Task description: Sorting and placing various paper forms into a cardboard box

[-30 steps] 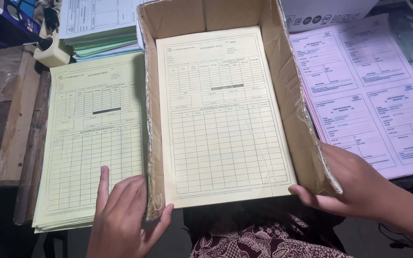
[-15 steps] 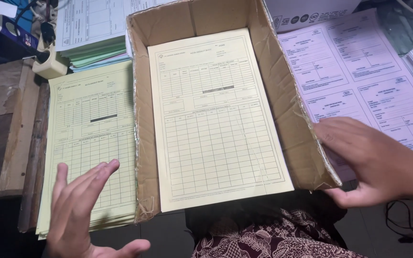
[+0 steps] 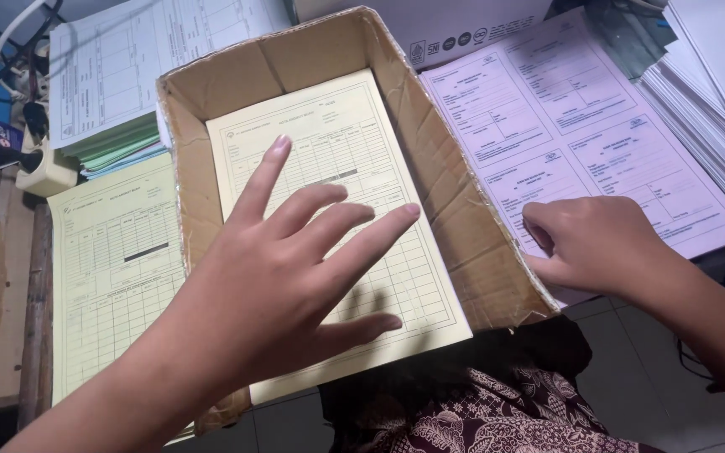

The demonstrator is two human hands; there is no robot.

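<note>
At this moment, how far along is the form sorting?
Done: a yellow printed form sheet already lies in the open brown cardboard box. In hand: the left hand is spread over that sheet; the right hand rests on the pink form stack. Left: the yellow form stack beside the box.

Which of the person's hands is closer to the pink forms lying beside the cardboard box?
The right. The right hand rests with its fingers on the pink forms, at their near edge. The left hand is spread over the yellow sheet inside the cardboard box, away from them.
</note>
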